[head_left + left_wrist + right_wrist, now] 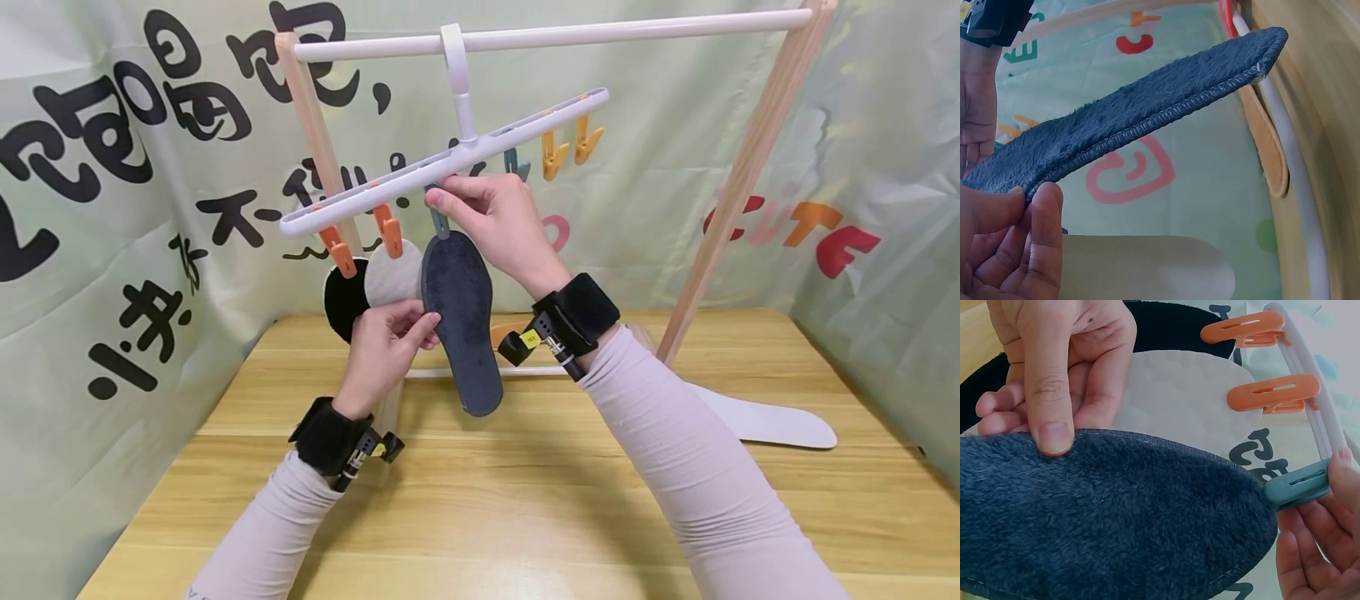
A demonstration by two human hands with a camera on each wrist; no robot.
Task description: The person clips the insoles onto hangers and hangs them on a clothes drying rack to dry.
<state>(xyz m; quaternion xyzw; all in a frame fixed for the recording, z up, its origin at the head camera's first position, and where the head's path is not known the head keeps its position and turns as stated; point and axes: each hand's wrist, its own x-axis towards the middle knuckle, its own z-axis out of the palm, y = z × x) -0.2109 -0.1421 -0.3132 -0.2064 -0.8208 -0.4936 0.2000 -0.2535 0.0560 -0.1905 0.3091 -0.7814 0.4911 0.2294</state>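
Note:
A dark blue fuzzy insole (459, 325) hangs by its wide end from a teal clip (1297, 484) on the white hanger (375, 190). My right hand (504, 221) pinches that clip between thumb and fingers, just under the hanger bar. Lower down, my left hand (390, 342) pinches the insole's left edge between thumb and forefinger. Left of it, a white insole (1172, 394) and a black insole (1172, 328) hang from two orange clips (1272, 392). The left hand partly covers both. The hanger tilts, its left end low.
The hanger hooks over the white rail of a wooden-sided rack (705, 258). Another teal clip (516, 163) and two yellow clips (555, 157) hang on its right half. A white insole (780, 421) lies on the table at right; a tan insole (1266, 147) lies behind, near the lower rail.

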